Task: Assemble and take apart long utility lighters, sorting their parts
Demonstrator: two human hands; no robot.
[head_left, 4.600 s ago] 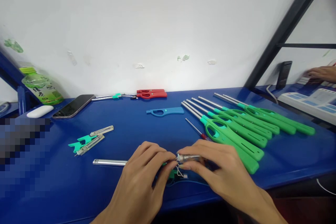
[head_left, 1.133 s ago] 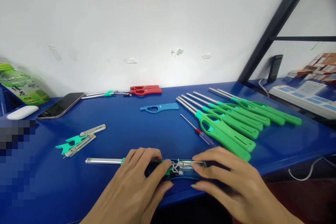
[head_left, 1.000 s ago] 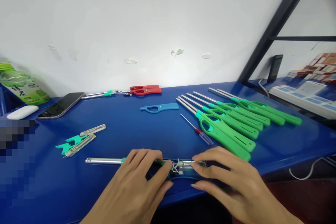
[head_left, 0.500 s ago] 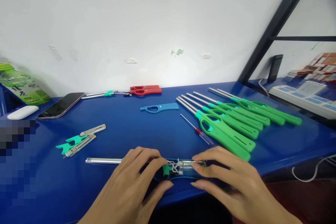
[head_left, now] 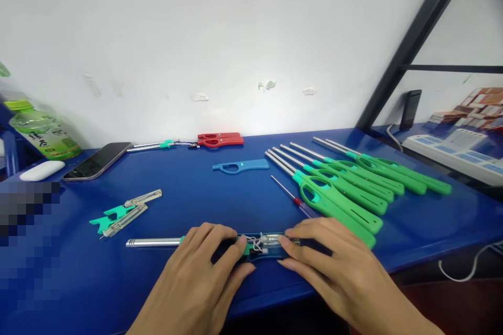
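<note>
Hands clamped on blue plastic shell, clear cylinder inside, slim metal tube.

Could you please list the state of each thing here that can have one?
Lighter under the left hand, open, wires exposed.
Clear cartridge, lying in it, right hand touching.
Blue handle shell, detached, lying flat.
Green lighters, shells closed, lying side by side.
Screwdriver, lying beside them, not held.
Red shells, lying together.
Left phone, lying flat, screen dark.
Right phone, propped upright.
Bottle, cap on.

The head camera looked forward and down, left hand and right hand close below, white wall facing it beyond.
</note>
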